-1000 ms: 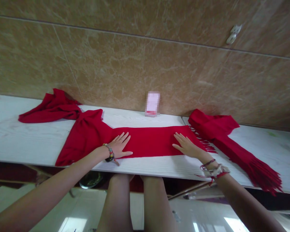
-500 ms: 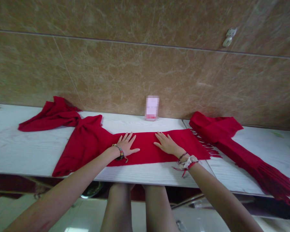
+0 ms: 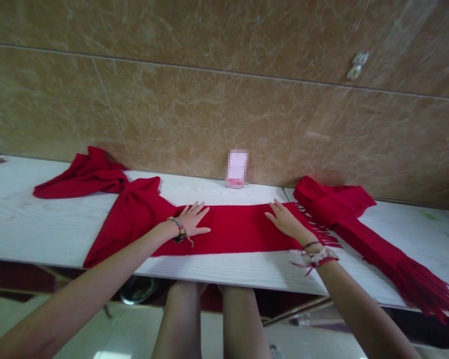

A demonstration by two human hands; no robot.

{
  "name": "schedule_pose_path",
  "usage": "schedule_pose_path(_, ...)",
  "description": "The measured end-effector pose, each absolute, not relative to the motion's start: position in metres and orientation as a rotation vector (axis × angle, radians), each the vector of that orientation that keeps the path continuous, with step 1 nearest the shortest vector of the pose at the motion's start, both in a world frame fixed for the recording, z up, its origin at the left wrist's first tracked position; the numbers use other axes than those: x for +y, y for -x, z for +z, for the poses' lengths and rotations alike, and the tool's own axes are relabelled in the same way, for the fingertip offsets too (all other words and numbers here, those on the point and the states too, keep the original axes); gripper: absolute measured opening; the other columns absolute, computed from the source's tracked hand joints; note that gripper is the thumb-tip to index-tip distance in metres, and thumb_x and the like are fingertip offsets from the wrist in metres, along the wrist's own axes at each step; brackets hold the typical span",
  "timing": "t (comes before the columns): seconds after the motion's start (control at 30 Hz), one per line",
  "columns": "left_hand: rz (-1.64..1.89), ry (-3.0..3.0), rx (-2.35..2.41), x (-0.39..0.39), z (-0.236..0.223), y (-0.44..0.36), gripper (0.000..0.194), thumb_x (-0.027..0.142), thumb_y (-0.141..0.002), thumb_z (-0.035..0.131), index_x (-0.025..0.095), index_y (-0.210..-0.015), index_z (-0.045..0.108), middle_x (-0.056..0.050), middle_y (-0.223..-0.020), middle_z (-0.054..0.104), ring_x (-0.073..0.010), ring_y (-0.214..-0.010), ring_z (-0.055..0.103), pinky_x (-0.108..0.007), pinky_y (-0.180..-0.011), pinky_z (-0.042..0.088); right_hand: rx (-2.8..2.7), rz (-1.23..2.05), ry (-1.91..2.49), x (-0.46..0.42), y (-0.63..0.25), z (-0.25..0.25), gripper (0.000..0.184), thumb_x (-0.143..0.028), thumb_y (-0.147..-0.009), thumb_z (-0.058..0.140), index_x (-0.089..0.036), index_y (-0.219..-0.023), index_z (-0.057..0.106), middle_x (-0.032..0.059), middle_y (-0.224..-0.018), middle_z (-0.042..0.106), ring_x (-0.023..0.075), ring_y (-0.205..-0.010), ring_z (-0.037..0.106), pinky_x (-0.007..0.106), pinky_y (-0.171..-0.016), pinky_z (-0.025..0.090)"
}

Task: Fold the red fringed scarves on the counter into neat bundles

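A red scarf (image 3: 235,229) lies flat across the white wooden tabletop (image 3: 224,269), its fringed end at the right. Leftward it runs into a loose, bunched part. Flat on its left half rests my left hand (image 3: 191,219), fingers spread and a beaded bracelet at the wrist. My right hand (image 3: 287,222) lies on the cloth close to the fringe, fingers stretched out and holding nothing. Beside that fringe is another folded red scarf length (image 3: 353,227), its own fringe hanging near the front edge. Whether the two red lengths join cannot be made out.
Against the brown marbled wall (image 3: 194,114) stands a small pink-white item (image 3: 237,168), blurred out. A white cat-shaped hook (image 3: 358,65) is fixed on the wall at the upper right. Below the table edge are my legs and a round metal bowl (image 3: 137,291).
My right hand has slid right along the scarf toward its fringe. My left hand has shifted slightly left and stays flat on the cloth. The view has moved a little.
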State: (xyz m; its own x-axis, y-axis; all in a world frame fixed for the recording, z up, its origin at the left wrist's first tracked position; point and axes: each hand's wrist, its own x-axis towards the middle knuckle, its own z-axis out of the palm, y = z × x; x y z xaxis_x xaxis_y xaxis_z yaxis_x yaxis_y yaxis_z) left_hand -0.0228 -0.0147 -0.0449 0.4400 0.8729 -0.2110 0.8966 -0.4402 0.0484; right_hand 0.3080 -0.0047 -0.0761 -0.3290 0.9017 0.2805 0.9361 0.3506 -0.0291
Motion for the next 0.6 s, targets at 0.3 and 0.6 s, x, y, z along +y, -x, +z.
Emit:
schedule_pose_path(0.3, -0.135, -2.441, 2.101, 0.002, -0.026, 0.140, 0.047, 0.038, -0.080, 0.034, 0.026, -0.125, 0.042, -0.005, -0.140, 0.027, -0.0266, -0.128, 0.019, -0.050, -0.097, 0.023, -2.608, 0.065, 1.067, -0.009, -0.163, -0.058, 0.055, -0.045, -0.085, 0.036, -0.010, -0.127, 0.038, 0.0168, -0.134, 0.034, 0.0238, -0.122, 0.035, 0.038, -0.099, 0.032)
schedule_pose_path(0.6, 0.084, -2.334, 2.287, 0.015, -0.037, 0.206, 0.050, 0.035, -0.075, 0.039, 0.021, -0.123, 0.044, -0.009, -0.136, 0.034, -0.0264, -0.125, 0.026, -0.042, -0.098, 0.027, -2.685, 0.031, 1.113, -0.006, -0.140, -0.077, 0.052, -0.044, -0.086, 0.034, -0.013, -0.127, 0.040, 0.0134, -0.134, 0.036, 0.0239, -0.124, 0.031, 0.044, -0.102, 0.023)
